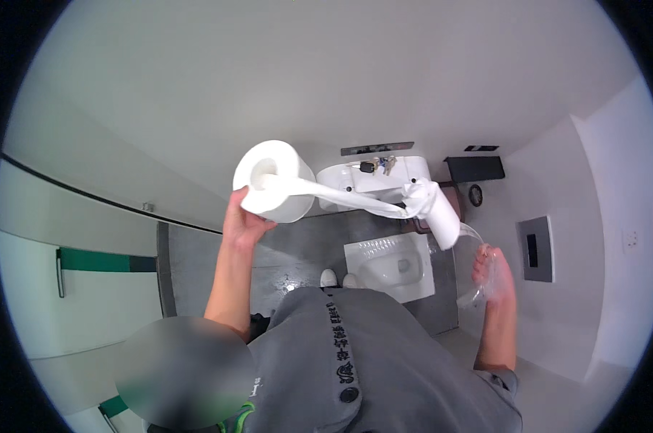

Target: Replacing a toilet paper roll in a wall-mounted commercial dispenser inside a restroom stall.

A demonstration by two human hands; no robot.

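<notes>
My left hand (243, 224) grips a large roll of white toilet paper (306, 197) by its near rim. A twisted strip of paper (353, 199) runs from the roll's core to the right. It reaches a white cylindrical bundle (440, 214), bunched at its upper end, which hangs tilted in the air. My right hand (491, 270) is closed on a clear plastic film (489, 295); a stretch of the film extends from the fist towards the lower end of the bundle.
A white dispenser (372, 178) on the wall ahead has keys (385, 164) on top. Below lies a squat toilet (395, 268). To the right are a black holder (475, 169), a grey wall panel (535, 249) and a dark bin (452, 200). A partition wall (110, 195) stands left.
</notes>
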